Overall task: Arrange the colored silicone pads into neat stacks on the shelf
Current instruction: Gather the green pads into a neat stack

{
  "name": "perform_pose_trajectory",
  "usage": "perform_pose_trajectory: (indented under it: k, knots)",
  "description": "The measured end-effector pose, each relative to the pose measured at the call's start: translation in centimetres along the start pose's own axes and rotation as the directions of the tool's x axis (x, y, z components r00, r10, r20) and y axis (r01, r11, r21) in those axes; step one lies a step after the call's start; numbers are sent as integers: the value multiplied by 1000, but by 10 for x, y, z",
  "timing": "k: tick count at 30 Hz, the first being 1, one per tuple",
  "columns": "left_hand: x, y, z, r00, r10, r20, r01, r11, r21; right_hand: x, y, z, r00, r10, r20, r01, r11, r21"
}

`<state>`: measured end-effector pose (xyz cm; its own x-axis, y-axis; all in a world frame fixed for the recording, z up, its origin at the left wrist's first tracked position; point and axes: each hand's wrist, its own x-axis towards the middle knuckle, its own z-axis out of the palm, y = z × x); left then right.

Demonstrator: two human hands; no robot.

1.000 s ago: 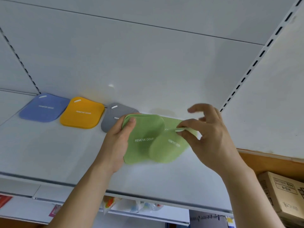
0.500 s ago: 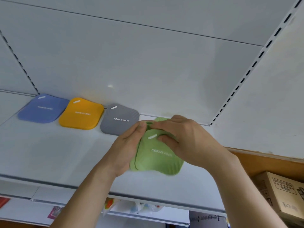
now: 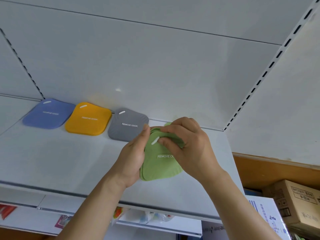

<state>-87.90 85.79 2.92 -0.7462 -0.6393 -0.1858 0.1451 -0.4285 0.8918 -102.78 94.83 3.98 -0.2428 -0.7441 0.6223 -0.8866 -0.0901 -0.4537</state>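
Pads lie in a row on the white shelf (image 3: 52,158): one blue pad (image 3: 49,114), one yellow pad (image 3: 88,119), one grey pad (image 3: 127,125). Next comes a small stack of green pads (image 3: 160,166), count unclear, gripped at its left edge by the left hand (image 3: 132,159); the right hand (image 3: 187,146) pinches its top corner. One cardboard box (image 3: 297,203) sits lower right.

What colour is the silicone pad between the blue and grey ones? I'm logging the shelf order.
Orange-yellow: the square orange-yellow silicone pad with white lettering, clearest in the head view.
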Motion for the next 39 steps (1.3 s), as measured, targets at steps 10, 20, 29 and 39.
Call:
perform_pose_trajectory:
  k: [10,20,29,39]
  knots:
    - [4,-3,3,983,184,-6,-175,945,278,-10,30,-8,987,154,-49,-156,987,-48]
    - [8,2,-18,969,199,-144,-165,962,219,-44,94,0,776,593,213,-430,745,-509]
    - [8,-3,-13,966,182,-183,-146,970,194,-39,91,6,762,630,151,-622,776,-100]
    - [5,-3,-13,967,177,-183,-142,972,188,-30,82,3,650,741,171,-731,671,-128]
